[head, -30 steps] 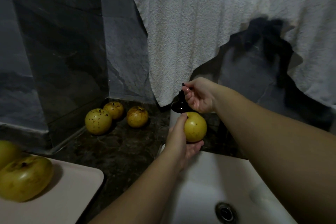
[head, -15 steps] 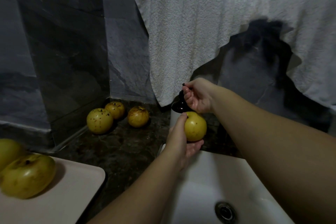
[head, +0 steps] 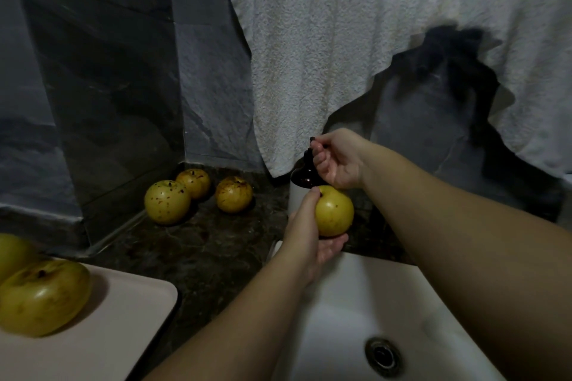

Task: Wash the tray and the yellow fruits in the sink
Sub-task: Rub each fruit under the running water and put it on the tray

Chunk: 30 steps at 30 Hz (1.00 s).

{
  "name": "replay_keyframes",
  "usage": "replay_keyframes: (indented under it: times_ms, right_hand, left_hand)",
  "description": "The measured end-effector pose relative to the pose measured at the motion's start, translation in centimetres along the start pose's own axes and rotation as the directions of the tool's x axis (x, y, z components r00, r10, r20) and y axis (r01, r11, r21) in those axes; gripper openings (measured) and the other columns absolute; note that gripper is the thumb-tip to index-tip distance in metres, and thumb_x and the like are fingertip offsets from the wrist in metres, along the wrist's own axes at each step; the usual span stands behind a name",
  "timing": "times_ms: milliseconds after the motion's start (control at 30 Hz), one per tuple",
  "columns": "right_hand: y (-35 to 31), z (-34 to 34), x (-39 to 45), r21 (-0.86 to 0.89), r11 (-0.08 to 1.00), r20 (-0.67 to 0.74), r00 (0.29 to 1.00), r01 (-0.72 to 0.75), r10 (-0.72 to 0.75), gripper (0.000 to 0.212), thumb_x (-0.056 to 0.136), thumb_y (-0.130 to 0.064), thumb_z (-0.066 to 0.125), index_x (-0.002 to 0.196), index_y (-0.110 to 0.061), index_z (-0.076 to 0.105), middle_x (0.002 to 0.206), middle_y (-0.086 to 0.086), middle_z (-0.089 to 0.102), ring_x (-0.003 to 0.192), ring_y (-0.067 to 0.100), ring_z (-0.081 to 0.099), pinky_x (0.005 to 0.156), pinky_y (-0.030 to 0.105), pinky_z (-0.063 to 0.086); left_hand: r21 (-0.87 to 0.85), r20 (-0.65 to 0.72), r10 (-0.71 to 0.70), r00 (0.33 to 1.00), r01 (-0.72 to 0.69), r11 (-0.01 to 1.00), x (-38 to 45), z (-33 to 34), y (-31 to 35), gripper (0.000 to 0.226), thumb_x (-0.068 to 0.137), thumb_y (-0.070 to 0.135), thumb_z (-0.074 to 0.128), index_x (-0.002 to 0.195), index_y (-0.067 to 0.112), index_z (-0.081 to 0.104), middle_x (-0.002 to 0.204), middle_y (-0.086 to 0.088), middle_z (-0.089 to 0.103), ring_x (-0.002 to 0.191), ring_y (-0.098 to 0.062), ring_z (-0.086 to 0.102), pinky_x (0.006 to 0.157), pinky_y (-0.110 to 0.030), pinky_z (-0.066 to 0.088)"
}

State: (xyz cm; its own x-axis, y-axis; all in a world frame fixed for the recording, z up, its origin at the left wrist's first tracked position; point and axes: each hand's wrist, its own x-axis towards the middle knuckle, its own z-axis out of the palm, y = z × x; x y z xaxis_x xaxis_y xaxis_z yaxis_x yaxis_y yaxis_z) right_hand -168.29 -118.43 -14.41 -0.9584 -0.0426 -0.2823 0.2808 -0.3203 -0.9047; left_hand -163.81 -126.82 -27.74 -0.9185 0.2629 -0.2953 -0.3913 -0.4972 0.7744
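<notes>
Head view shows my left hand (head: 309, 235) cupping a round yellow fruit (head: 334, 210) above the far left rim of the white ceramic sink (head: 356, 303). My right hand (head: 337, 161) curls its fingers on the dark pump head of a soap dispenser (head: 305, 176), directly above the fruit, so I judge soap would drop straight onto it.

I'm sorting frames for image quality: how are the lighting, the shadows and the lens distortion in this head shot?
Head view: dim overall, the only bright patch is backlight blown out behind the towel at top right; a dark blurred shadow falls on the wall beneath it; wide-angle stretch bulges the fruit on the tray and the right forearm; the held fruit is lit well enough to read.
</notes>
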Motion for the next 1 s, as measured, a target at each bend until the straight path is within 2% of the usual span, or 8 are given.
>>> replay_keyframes:
  times_ms: [67, 200, 333, 867, 1000]
  right_hand:
    - [0.4, -0.1, 0.0, 0.002, 1.000, -0.001, 1.000, 0.002, -0.002, 0.042, 0.108, -0.022, 0.037, 0.069, -0.015, 0.049, 0.048, -0.005, 0.042, 0.034, 0.004, 0.039, 0.033, 0.012, 0.026]
    - [-0.5, 0.6, 0.0, -0.002, 1.000, -0.008, 1.000, 0.022, -0.022, 0.041, 0.107, -0.017, 0.035, 0.070, -0.014, 0.050, 0.047, -0.005, 0.045, 0.033, 0.004, 0.041, 0.033, 0.012, 0.028]
    - [0.2, 0.1, -0.1, 0.019, 1.000, -0.003, 1.000, 0.005, -0.005, 0.041, 0.108, -0.021, 0.036, 0.070, -0.016, 0.050, 0.047, -0.006, 0.045, 0.033, 0.003, 0.040, 0.032, 0.012, 0.027]
    - [-0.3, 0.9, -0.1, -0.019, 0.999, -0.037, 0.999, 0.029, -0.030, 0.041, 0.107, -0.017, 0.032, 0.069, -0.015, 0.047, 0.046, -0.006, 0.043, 0.031, 0.004, 0.038, 0.031, 0.012, 0.025]
    - [0.0, 0.9, 0.0, -0.024, 0.999, -0.044, 0.998, 0.037, -0.038, 0.041, 0.107, -0.016, 0.033, 0.069, -0.015, 0.048, 0.045, -0.006, 0.044, 0.031, 0.003, 0.038, 0.031, 0.012, 0.025]
  left_hand:
    - [-0.005, 0.005, -0.003, 1.000, 0.003, 1.000, 0.1, 0.0, 0.1, 0.064, 0.086, 0.063, 0.072, 0.135, 0.024, 0.058, 0.118, -0.020, 0.068, 0.055, -0.024, 0.073, 0.055, -0.031, 0.062]
    - [0.010, 0.000, -0.015, 1.000, 0.015, 1.000, 0.0, 0.1, 0.1, 0.067, 0.086, 0.063, 0.071, 0.139, 0.024, 0.056, 0.124, -0.021, 0.066, 0.069, -0.028, 0.072, 0.050, -0.029, 0.059]
    - [0.027, -0.003, -0.027, 1.000, 0.027, 0.999, 0.0, 0.2, 0.3, 0.068, 0.086, 0.063, 0.071, 0.139, 0.023, 0.056, 0.127, -0.022, 0.065, 0.075, -0.030, 0.070, 0.045, -0.026, 0.056]
    - [0.032, -0.013, -0.034, 0.999, 0.034, 0.999, 0.1, 0.2, 0.1, 0.067, 0.086, 0.063, 0.071, 0.138, 0.022, 0.056, 0.126, -0.022, 0.066, 0.072, -0.030, 0.070, 0.043, -0.026, 0.055]
    - [0.038, -0.013, -0.024, 1.000, 0.024, 0.999, 0.1, 0.3, 0.2, 0.068, 0.086, 0.064, 0.071, 0.138, 0.023, 0.056, 0.124, -0.022, 0.067, 0.066, -0.028, 0.071, 0.043, -0.026, 0.055]
